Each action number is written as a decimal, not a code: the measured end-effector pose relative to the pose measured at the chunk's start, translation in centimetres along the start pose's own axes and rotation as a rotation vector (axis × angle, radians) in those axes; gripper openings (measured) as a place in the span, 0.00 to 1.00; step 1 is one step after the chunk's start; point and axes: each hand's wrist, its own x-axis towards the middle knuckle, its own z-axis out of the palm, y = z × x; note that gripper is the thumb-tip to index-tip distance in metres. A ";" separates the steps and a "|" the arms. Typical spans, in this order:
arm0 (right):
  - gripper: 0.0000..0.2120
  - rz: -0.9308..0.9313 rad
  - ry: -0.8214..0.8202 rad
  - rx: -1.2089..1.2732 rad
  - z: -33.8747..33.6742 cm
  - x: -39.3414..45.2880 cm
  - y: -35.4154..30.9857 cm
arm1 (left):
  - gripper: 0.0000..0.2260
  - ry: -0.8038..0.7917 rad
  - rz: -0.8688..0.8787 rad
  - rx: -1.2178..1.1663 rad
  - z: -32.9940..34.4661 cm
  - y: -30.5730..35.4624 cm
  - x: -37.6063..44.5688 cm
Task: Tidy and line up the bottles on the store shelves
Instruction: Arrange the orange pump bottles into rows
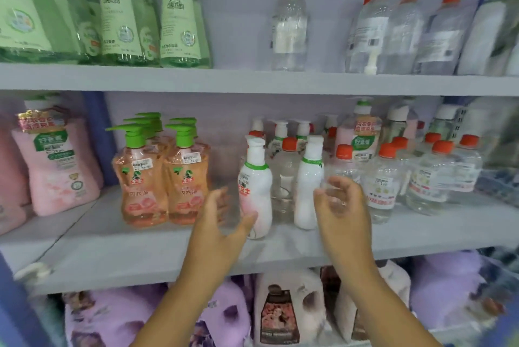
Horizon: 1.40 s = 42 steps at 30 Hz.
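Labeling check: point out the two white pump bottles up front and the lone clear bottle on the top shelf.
left white pump bottle (255, 178), head view, on its body
right white pump bottle (308, 186), head view, on its body
lone clear red-capped bottle (289, 26), head view, on its label

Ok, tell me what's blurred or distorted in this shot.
Head view: both hands smear with motion, the left hand and right hand ghosting at the fingertips; the white pump bottles between them stay fairly sharp; the middle shelf edge bows from the wide lens; corners go soft; lighting is flat, no hard shadows.
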 end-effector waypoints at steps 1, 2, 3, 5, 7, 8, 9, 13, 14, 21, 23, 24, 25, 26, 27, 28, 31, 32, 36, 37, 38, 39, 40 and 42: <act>0.16 0.007 -0.054 -0.056 -0.3 0.8 0.4 | 0.28 -0.005 -0.025 -0.007 1.1 0.4 0.1; 0.22 0.012 -0.120 -0.129 -0.3 1.5 0.9 | 0.28 0.000 -0.033 0.002 2.1 0.5 0.3; 0.29 0.015 -0.185 -0.193 -0.2 2.0 1.4 | 0.29 0.012 -0.035 0.017 3.1 0.4 0.5; 0.39 0.013 -0.273 -0.260 0.4 2.8 2.5 | 0.30 0.071 -0.062 0.071 4.5 0.2 0.4; 0.42 0.015 -0.285 -0.270 0.9 3.5 3.6 | 0.26 0.121 -0.102 0.148 5.2 0.5 0.0; 0.40 0.016 -0.279 -0.267 1.0 3.7 4.0 | 0.25 0.132 -0.118 0.184 5.4 0.7 0.0; 0.37 0.007 -0.277 -0.263 1.0 4.0 4.2 | 0.25 0.140 -0.129 0.205 5.5 1.0 0.0; 0.34 -0.069 -0.295 -0.338 -0.2 4.0 4.3 | 0.27 0.214 -0.140 0.278 5.3 0.9 0.0; 0.36 -0.079 -0.290 -0.373 -0.6 3.8 4.2 | 0.28 0.229 -0.137 0.306 5.2 0.7 -0.1; 0.39 -0.098 -0.223 -0.487 -3.7 4.0 4.8 | 0.27 0.134 -0.211 0.328 5.6 1.3 -0.7; 0.37 -0.091 -0.224 -0.432 -4.3 3.8 5.1 | 0.27 0.095 -0.231 0.369 5.6 1.2 -1.1; 0.37 -0.079 -0.226 -0.401 -4.6 3.8 5.2 | 0.27 0.080 -0.233 0.382 5.7 1.2 -1.2; 0.37 -0.057 -0.234 -0.377 -5.1 3.8 5.3 | 0.26 0.071 -0.233 0.391 5.8 1.1 -1.2; 0.38 -0.032 -0.246 -0.357 -5.6 3.9 5.3 | 0.26 0.062 -0.229 0.393 5.9 1.0 -1.2; 0.38 -0.012 -0.258 -0.343 -6.1 4.0 5.3 | 0.26 0.060 -0.218 0.392 6.0 0.9 -1.2; 0.37 0.000 -0.265 -0.336 -6.7 4.1 5.3 | 0.26 0.065 -0.204 0.391 6.1 0.7 -1.2; 0.36 0.015 -0.229 -0.320 -8.4 4.5 5.0 | 0.24 0.118 -0.147 0.397 6.4 0.4 -0.5; 0.37 0.014 -0.206 -0.316 -8.8 4.5 4.9 | 0.23 0.150 -0.127 0.437 6.6 0.4 -0.3; 0.33 -0.009 -0.206 -0.367 -8.8 4.4 4.1 | 0.28 0.251 -0.104 0.548 6.5 0.0 0.6; 0.31 -0.015 -0.230 -0.382 -8.2 4.2 4.0 | 0.29 0.267 -0.104 0.544 6.5 0.0 0.6; 0.30 -0.019 -0.255 -0.392 -7.5 3.8 3.8 | 0.29 0.284 -0.103 0.542 6.3 0.1 0.5; 0.29 -0.017 -0.276 -0.387 -6.6 3.4 3.6 | 0.29 0.303 -0.101 0.546 6.0 0.1 0.4; 0.29 -0.012 -0.293 -0.367 -5.6 3.1 3.5 | 0.29 0.326 -0.095 0.552 5.6 0.2 0.1; 0.29 -0.005 -0.307 -0.321 -3.5 2.6 2.9 | 0.30 0.369 -0.094 0.555 4.6 0.0 -0.2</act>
